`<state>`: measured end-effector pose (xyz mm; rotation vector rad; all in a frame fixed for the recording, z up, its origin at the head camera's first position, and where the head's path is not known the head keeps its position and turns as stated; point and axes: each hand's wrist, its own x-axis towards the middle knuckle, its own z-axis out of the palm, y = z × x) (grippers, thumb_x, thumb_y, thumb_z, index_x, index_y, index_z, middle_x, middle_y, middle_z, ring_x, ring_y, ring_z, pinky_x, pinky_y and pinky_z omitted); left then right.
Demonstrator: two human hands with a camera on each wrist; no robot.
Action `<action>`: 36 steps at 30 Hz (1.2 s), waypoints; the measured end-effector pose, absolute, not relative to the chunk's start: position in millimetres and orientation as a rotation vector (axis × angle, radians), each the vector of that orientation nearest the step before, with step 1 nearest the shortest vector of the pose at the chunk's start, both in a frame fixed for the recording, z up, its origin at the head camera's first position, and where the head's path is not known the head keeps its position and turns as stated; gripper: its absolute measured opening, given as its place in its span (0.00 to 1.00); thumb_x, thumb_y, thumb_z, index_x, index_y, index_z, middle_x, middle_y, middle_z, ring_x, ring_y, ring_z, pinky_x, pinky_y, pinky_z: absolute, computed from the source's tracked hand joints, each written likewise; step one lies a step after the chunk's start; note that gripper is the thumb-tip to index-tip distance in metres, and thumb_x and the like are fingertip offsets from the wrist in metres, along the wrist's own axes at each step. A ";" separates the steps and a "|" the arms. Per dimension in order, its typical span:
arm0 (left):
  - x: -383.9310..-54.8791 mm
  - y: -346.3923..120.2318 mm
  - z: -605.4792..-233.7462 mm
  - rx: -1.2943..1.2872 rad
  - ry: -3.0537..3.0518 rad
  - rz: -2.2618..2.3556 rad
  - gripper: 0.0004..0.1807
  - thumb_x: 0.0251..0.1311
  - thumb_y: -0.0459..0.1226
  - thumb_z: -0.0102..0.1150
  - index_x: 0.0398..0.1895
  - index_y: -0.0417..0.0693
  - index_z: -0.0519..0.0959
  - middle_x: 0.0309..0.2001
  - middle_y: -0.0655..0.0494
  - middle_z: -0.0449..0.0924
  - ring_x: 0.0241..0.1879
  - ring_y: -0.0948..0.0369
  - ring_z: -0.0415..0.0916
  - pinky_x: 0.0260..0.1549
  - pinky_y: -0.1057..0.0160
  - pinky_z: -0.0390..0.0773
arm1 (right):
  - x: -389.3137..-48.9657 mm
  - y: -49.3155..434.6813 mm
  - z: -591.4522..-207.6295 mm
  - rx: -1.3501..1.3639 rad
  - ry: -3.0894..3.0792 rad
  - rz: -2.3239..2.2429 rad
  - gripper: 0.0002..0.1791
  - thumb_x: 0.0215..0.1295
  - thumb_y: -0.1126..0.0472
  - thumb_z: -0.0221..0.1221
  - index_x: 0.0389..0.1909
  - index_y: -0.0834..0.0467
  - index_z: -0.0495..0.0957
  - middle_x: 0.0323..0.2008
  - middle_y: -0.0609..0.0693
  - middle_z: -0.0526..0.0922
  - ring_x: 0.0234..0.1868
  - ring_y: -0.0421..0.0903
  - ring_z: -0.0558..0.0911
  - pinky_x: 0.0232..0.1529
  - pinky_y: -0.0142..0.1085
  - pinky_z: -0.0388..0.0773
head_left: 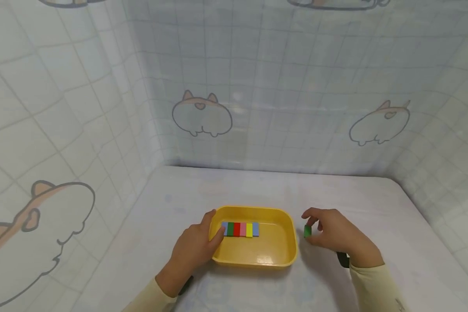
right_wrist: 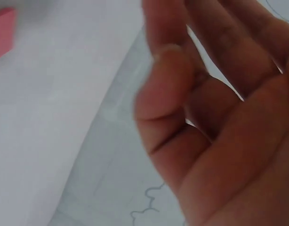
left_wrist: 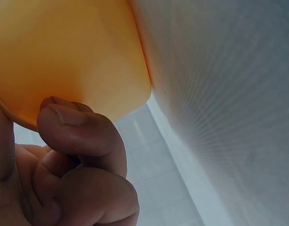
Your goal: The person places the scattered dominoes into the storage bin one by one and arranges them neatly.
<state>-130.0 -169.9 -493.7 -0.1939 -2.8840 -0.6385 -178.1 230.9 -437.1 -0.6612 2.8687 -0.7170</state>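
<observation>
A shallow yellow tray (head_left: 274, 247) lies on the white surface. My left hand (head_left: 195, 245) grips its left side, the thumb over the rim. From the left wrist view, curled fingers (left_wrist: 83, 132) touch the tray's outer wall (left_wrist: 97, 52). Inside, a row of small blocks stands side by side: blue, green, a red block (head_left: 237, 229), pink, yellow and a blue block (head_left: 255, 229) at the right end. Just right of the tray, my right hand (head_left: 335, 232) pinches a green block (head_left: 307, 231) between thumb and fingers. The right wrist view hides that block behind the thumb (right_wrist: 165, 89).
A pale table cover (head_left: 171, 203) lies under the tray. Cloth walls (head_left: 277, 86) with a grid and cartoon animals rise at the back and sides. A pink piece (right_wrist: 3, 33) shows at the edge of the right wrist view.
</observation>
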 end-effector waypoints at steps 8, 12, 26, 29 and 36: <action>-127.2 -172.6 -493.2 -0.207 -2.891 -0.628 0.37 0.76 0.62 0.50 0.76 0.46 0.68 0.18 0.60 0.68 0.20 0.61 0.67 0.24 0.58 0.76 | -184.9 201.5 -423.3 -0.695 3.026 -0.774 0.27 0.57 0.54 0.78 0.58 0.50 0.82 0.41 0.38 0.85 0.42 0.49 0.81 0.34 0.38 0.80; -126.9 -173.6 -492.3 -0.216 -2.893 -0.635 0.37 0.76 0.61 0.51 0.76 0.46 0.67 0.17 0.60 0.66 0.19 0.61 0.66 0.23 0.60 0.74 | -186.1 183.6 -420.4 -0.747 3.072 -0.850 0.28 0.57 0.52 0.78 0.58 0.50 0.83 0.43 0.37 0.85 0.42 0.48 0.81 0.37 0.38 0.80; -123.2 -173.2 -489.7 -0.203 -2.908 -0.624 0.37 0.76 0.62 0.50 0.76 0.47 0.67 0.20 0.60 0.70 0.21 0.61 0.69 0.26 0.57 0.78 | -185.7 133.8 -410.6 -0.887 3.113 -1.048 0.24 0.60 0.51 0.77 0.57 0.50 0.85 0.49 0.39 0.86 0.41 0.44 0.80 0.35 0.39 0.79; -122.6 -173.1 -490.5 -0.218 -2.895 -0.642 0.38 0.76 0.63 0.49 0.76 0.47 0.68 0.21 0.60 0.71 0.22 0.61 0.70 0.27 0.56 0.79 | -185.7 126.6 -412.7 -0.888 3.113 -1.058 0.25 0.60 0.50 0.77 0.57 0.50 0.84 0.50 0.39 0.86 0.41 0.45 0.80 0.34 0.38 0.79; -119.0 -176.5 -491.1 -0.231 -2.888 -0.633 0.38 0.77 0.63 0.48 0.76 0.47 0.68 0.21 0.60 0.72 0.22 0.61 0.71 0.27 0.55 0.79 | -182.8 113.5 -420.2 -0.923 3.110 -1.045 0.24 0.60 0.50 0.78 0.56 0.48 0.85 0.48 0.38 0.86 0.38 0.41 0.78 0.32 0.38 0.77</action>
